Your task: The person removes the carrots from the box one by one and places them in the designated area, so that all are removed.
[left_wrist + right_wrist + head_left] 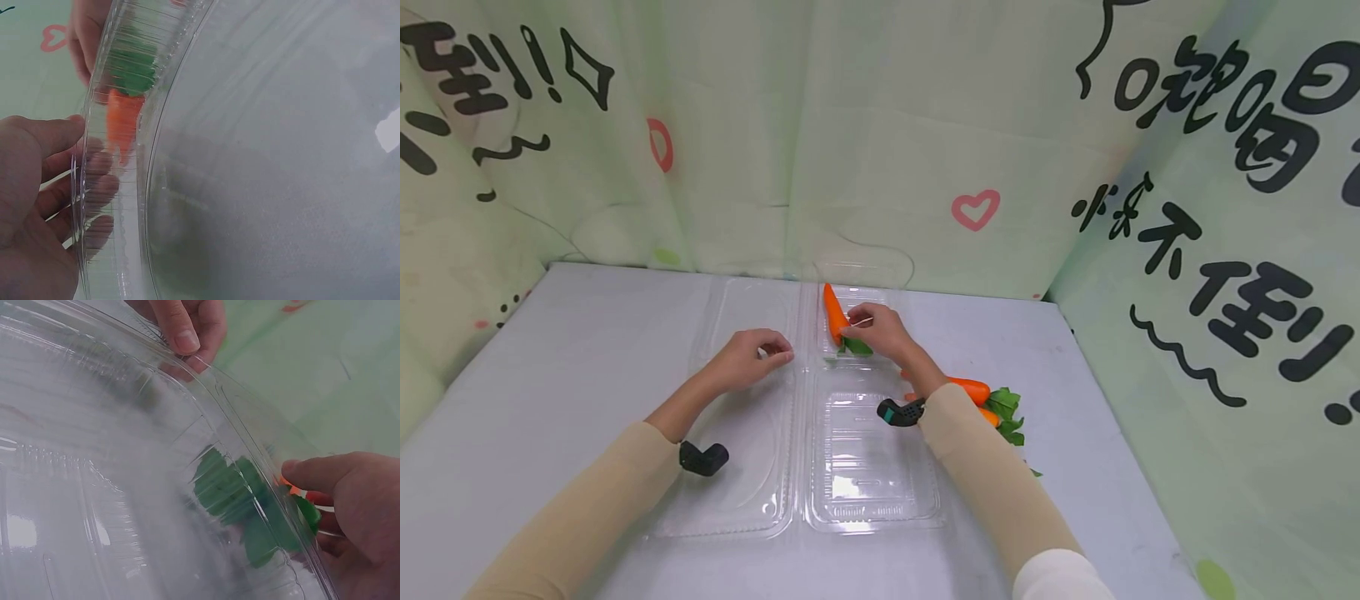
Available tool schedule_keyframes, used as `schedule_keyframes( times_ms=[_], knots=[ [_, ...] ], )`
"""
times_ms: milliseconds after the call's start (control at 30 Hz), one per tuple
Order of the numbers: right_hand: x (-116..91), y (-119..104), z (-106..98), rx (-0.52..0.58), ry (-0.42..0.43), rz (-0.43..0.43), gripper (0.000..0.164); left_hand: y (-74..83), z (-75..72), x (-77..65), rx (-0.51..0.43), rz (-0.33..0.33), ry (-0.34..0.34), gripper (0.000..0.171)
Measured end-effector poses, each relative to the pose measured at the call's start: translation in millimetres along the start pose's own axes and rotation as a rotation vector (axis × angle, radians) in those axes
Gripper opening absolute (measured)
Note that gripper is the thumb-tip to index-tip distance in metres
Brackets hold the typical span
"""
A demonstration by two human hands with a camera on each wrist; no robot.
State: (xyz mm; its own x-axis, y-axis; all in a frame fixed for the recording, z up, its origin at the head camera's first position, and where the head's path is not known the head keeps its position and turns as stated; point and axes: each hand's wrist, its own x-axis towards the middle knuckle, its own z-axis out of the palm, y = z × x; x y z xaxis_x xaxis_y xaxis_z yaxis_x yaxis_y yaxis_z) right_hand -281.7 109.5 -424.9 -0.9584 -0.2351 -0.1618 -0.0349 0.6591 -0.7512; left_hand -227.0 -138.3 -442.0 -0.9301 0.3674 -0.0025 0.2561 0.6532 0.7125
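A clear plastic container (880, 450) lies in front of the person, its wide left part (737, 450) beside a narrower ribbed part. My left hand (751, 358) holds a rim of the clear plastic; in the left wrist view its fingers (100, 181) show through the plastic, thumb at the edge. An orange carrot (832, 308) with green leaves (857, 347) is at the far end of the ribbed part. My right hand (880, 329) is at its leafy end, thumb against the crown. In the right wrist view, leaves (231, 487) show through the plastic, partly hiding the right fingers.
More carrots (973, 389) with green leaves lie right of the container, partly hidden under the right forearm. A white-covered table (587, 350) bears everything. A pale green curtain (880, 142) with black lettering encloses the back and sides.
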Motion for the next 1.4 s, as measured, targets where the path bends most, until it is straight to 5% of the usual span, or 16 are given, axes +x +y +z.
schedule_keyframes(
  times_ms=[1400],
  knots=[
    [14.1, -3.5, 14.7, -0.159, 0.029, 0.064, 0.045, -0.5, 0.3, 0.5, 0.004, 0.031, 0.008, 0.017]
  ],
)
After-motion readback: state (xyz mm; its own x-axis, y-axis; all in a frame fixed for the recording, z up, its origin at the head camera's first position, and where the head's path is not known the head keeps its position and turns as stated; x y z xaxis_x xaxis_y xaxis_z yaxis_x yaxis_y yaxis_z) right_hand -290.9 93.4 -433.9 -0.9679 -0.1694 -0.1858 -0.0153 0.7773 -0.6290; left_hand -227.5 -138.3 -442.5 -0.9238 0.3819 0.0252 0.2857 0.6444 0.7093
